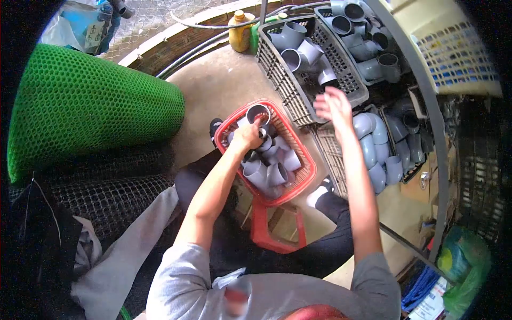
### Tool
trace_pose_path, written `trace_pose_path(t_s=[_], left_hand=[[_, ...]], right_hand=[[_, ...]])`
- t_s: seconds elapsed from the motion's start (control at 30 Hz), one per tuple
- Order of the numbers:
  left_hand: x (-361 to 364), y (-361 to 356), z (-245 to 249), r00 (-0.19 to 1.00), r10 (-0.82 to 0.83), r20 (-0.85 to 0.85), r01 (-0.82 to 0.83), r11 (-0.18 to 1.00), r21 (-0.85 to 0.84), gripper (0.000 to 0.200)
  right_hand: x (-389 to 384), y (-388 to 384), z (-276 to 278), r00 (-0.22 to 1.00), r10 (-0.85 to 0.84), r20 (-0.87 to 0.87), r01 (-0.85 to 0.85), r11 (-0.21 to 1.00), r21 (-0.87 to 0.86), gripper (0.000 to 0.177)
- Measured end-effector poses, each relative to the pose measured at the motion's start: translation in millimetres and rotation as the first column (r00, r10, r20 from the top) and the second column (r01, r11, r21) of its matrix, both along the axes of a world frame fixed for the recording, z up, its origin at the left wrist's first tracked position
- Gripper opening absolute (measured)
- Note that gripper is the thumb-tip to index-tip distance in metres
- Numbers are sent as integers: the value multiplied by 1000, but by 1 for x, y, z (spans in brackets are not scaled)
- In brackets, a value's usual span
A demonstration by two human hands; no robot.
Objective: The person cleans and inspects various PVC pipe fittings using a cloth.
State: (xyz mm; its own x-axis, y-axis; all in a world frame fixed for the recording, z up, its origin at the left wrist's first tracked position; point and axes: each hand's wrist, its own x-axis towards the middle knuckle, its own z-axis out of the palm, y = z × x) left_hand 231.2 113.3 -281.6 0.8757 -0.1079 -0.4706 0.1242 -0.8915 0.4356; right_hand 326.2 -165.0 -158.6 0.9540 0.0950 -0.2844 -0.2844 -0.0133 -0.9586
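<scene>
In the red basket (309, 170) in front of me lie several grey plastic pipe fittings (256, 173), elbows and tees among them. My left hand (249, 136) reaches into its far end and grips a grey pipe fitting (259, 113), with a finger showing in the round opening. My right hand (335, 106) is raised, slightly blurred, its fingers apart and nothing in them. It is beside the near end of a grey crate (290, 98) that holds several larger pipe fittings (304, 50).
A second crate of fittings (368, 40) stands behind, and more grey elbows (372, 149) fill a crate at right. Left lies a green mesh roll (96, 106). A red stool (277, 234) is between my legs; a yellow jug (241, 32) stands by the wall.
</scene>
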Motion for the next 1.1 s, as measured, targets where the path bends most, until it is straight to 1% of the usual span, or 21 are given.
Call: trace_pose_path(t_s=[0.07, 0.13, 0.17, 0.27, 0.3, 0.37, 0.47, 0.5, 0.57, 0.67, 0.7, 0.73, 0.77, 0.8, 0.83, 0.87, 0.93, 1.0, 1.03, 1.07, 1.1], left_hand=[[2, -6, 52, 998, -6, 58, 13, 993, -120, 68], [4, -4, 84, 985, -101, 138, 129, 968, -215, 53], [5, -2, 105, 985, -116, 131, 148, 951, -270, 38], [8, 14, 123, 978, -119, 172, 175, 916, -361, 32], [11, 19, 117, 957, -114, 266, 214, 899, -383, 33], [13, 24, 106, 967, -39, 251, 150, 885, -442, 34], [15, 28, 109, 965, 80, 249, 61, 858, -510, 36], [18, 30, 114, 960, 173, 219, -8, 801, -598, 32], [23, 32, 111, 915, 379, 141, -205, 736, -645, 26], [31, 43, 111, 817, 542, -197, -456, 398, -796, 33], [38, 46, 65, 732, 596, -330, -516, 169, -840, 35], [36, 38, 97, 691, 520, -503, -494, -168, -853, 41], [34, 32, 114, 671, 453, -587, -462, -364, -809, 43], [31, 25, 125, 657, 366, -659, -425, -542, -725, 46], [30, 15, 130, 725, 351, -593, -330, -578, -746, 50], [20, -1, 147, 728, 338, -597, -335, -584, -739, 55], [-1, -41, 154, 864, 350, -362, -201, -420, -885, 68], [-41, -85, 176, 975, 178, 135, 159, -129, -979, 77], [-64, -97, 203, 920, 203, 335, 306, 161, -938, 81], [-86, -106, 228, 838, 175, 518, 405, 436, -803, 85], [-96, -113, 226, 877, 177, 447, 352, 396, -848, 86]], right_hand=[[75, 13, -30, 999, -10, -33, 8, 997, -76, 55], [133, 29, -62, 995, -85, -48, 67, 953, -296, 70], [145, 35, -65, 995, -87, -45, 70, 954, -292, 70], [183, 51, -68, 996, -86, 10, 82, 903, -421, 79], [194, 56, -70, 998, -55, -34, 34, 895, -445, 77], [208, 60, -74, 997, -5, -76, -35, 858, -512, 67], [227, 36, -112, 999, -43, 26, 50, 896, -441, 57], [211, 38, -100, 994, -93, 65, 111, 913, -394, 42], [188, 21, -94, 992, -63, 113, 99, 932, -349, 39], [133, -5, -63, 934, -14, 357, 130, 944, -305, 25], [118, -23, -63, 835, 64, 547, 180, 907, -380, 25], [89, -29, -38, 828, 48, 558, 177, 923, -342, 23], [57, -35, -6, 784, 110, 611, 182, 900, -396, 21], [23, -38, 22, 791, 114, 601, 181, 895, -409, 21], [-10, -43, 44, 816, 105, 568, 145, 915, -377, 20], [-40, -52, 57, 779, 158, 607, 137, 902, -411, 19], [-107, -59, 97, 908, 145, 392, 103, 830, -547, 19], [-159, -56, 107, 836, 127, 533, 68, 941, -331, 24], [-182, -59, 98, 851, 36, 524, 73, 980, -186, 25], [-204, -71, 100, 871, 67, 487, 73, 962, -262, 26], [-226, -77, 96, 851, 87, 517, 39, 973, -227, 28]])
